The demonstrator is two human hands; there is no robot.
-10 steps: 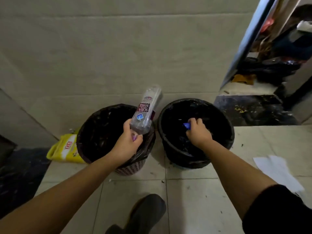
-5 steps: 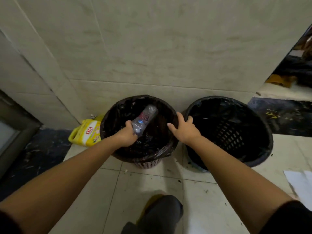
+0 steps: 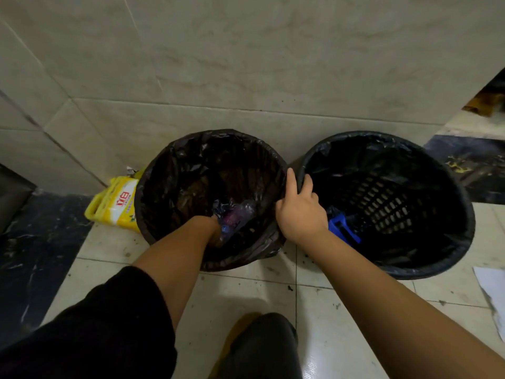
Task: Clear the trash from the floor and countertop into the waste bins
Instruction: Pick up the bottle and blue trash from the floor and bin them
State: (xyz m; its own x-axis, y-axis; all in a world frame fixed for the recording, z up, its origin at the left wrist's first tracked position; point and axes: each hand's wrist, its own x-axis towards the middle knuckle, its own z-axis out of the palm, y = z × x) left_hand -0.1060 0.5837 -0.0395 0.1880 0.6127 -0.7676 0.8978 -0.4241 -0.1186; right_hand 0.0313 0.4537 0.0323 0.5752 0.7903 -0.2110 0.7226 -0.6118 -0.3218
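Two round waste bins are seen side by side on a pale tiled floor (image 3: 246, 294), against a beige tiled wall (image 3: 246, 64) that fills the upper half of the frame. The left bin (image 3: 153, 192), at the centre, is lined with a dark brown plastic bag; the right bin (image 3: 461, 214), right of centre, is a black perforated basket with a black liner draped over its rim. The two rims are nearly touching.

The left hand (image 3: 211, 228) is sunk inside the left bin, low at the near side, and is closed around the lower end of a clear plastic bottle (image 3: 240, 213). The bottle is held tilted within the bin, with its crumpled body angled up and to the right against the bag; its label is seen only as a dark purplish blur.

The right hand (image 3: 299, 212) is laid over the gap between the bins, fingers (image 3: 291, 181) spread and extended toward the wall, resting on the left edge of the right bin's rim. Nothing is gripped in it. Just beside its wrist, inside the right bin, a small blue plastic piece (image 3: 341, 228) is lying against the near wall.

A yellow packet with red lettering (image 3: 120, 203) is wedged on the floor between the left bin and the wall, at centre left. A white sheet of paper (image 3: 492, 296) is lying at the right edge of the frame. A dark shoe (image 3: 259, 348) is visible at the bottom centre.
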